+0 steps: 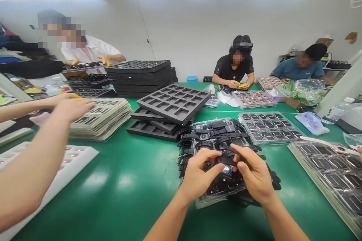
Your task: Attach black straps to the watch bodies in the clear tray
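Just in front of me, a smartwatch [226, 169] with a black band is held between my two hands above a pile of similar watches. Thumb and fingers of my left hand [199, 175] curl around its left side. My right hand [254, 177] pinches a slim dark strip, which looks like a black watch strap [239, 153], at the right side. Beneath them, black-strapped watches [203, 135] lie layered on clear plastic trays [203, 201], with straps sticking out over the edges. My hands hide part of the watch and the pile.
Black foam trays [177, 101] are stacked behind the pile. Trays of watch faces [268, 126] stand at right, with another stack [333, 169] nearer. A co-worker's arms [53, 139] reach over a tray stack [98, 120] at left. Several people sit across the green table [113, 184].
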{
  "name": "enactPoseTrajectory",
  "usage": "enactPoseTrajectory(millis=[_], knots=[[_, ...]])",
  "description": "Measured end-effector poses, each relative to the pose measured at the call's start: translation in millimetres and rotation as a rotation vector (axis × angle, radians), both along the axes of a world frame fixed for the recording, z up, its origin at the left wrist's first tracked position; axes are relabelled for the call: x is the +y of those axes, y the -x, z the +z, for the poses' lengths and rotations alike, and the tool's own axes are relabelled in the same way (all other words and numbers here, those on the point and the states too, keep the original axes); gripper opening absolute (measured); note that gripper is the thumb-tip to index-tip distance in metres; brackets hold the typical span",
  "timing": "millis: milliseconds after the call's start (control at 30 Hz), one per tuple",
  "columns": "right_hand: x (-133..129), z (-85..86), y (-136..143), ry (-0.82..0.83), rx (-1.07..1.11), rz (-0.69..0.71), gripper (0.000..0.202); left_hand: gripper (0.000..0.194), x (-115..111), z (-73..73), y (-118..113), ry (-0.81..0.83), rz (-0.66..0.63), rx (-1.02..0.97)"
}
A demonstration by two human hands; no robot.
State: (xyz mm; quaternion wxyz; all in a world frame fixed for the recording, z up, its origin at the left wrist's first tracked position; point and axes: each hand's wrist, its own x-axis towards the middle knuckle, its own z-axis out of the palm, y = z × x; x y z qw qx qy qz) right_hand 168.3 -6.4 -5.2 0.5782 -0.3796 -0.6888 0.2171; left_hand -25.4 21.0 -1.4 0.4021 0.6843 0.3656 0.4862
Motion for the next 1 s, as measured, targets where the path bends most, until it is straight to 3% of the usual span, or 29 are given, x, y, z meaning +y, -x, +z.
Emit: enactPoseTrajectory(millis=[133, 300, 433, 700, 800, 933, 1000], knots=[[-1.4, 0.9, -0.5, -0.023, -0.016, -0.056, 0.027, 0.021, -1.0, -0.4, -1.5, -0.024, -0.010, -0.040], [-3.9, 0.5, -3.4, 0.013, 0.001, 0.032, 0.025, 0.019, -3.7, -2.5, -4.6, -0.069, -0.004, -0.081], [-3.2, -0.7, -4.4, -0.013, 0.028, 0.025, 0.025, 0.019, -5.6, -2.8, -7.0, -0.081, 0.012, -0.069], [-0.5, 6.7, -4.2, 0.045, -0.142, 0.039, 0.023, 0.020, 0.0, -0.2, -3.2, -0.141, -0.013, -0.002], [-0.2, 5.2, -1.8, 0.058, -0.133, 0.027, 0.022, 0.022, 0.0, 0.8, -2.3, -0.046, -0.034, -0.011], [-1.0, -4.0, 4.9, 0.075, 0.052, -0.044, 0.017, 0.038, -1.0, -3.4, -7.0, 0.168, -0.072, -0.276], [-0.3, -5.9, 6.3, 0.079, 0.098, -0.055, 0.013, 0.033, -0.6, -5.8, -9.2, 0.205, -0.045, -0.347]])
